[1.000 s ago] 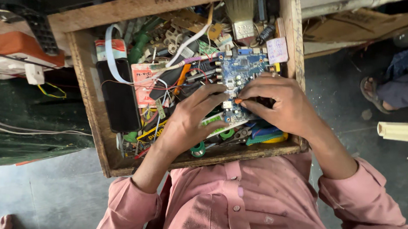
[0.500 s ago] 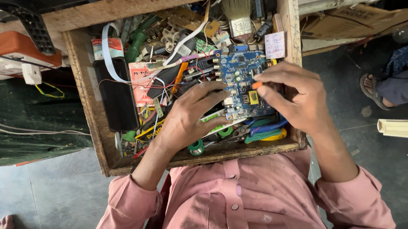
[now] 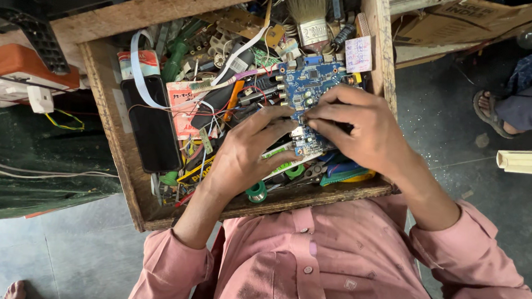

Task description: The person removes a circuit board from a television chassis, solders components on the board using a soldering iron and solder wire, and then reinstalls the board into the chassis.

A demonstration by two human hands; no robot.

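Both our hands sit on a blue circuit board (image 3: 309, 90) in the wooden drawer (image 3: 106, 96). L hand (image 3: 247, 151) pinches its near edge w/ fingertips; R hand (image 3: 359, 127) grips it from the right, fingers curled on top. Black phone (image 3: 153, 124) lies well left; brush (image 3: 308, 13) at the back.

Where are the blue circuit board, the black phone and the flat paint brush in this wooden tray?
blue circuit board (image 3: 307, 87), head view, on its bare upper part above the hands.
black phone (image 3: 153, 127), head view, on the middle of its dark screen.
flat paint brush (image 3: 307, 9), head view, on its pale bristles.
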